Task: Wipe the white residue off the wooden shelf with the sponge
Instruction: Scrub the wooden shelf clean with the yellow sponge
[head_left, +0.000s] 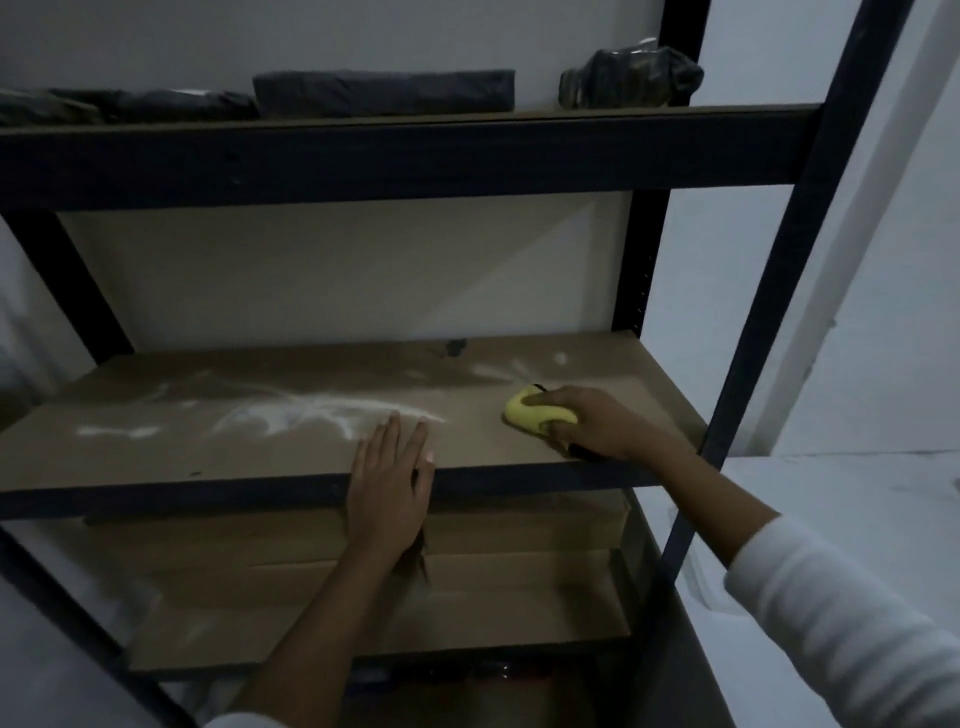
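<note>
Wooden shelf (291, 441): right hand (597, 423) grips sponge (535, 413), left hand (389, 483) lies flat.

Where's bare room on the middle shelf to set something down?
Bare wood lies between the left hand and the right hand gripping the sponge. White residue covers the left-centre, with more behind the sponge; the top shelf is crowded with dark bundles.

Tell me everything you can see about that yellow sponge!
The sponge is soft-looking, bright yellow and rounded, squashed a little out of shape. A thin dark edge shows at its far side, maybe a scrubbing layer. It lies flat on the brown wooden shelf, toward the right end. The right hand grips it, fingers curled over the top and thumb at the near side. White residue streaks the shelf to its left and behind it.
</note>
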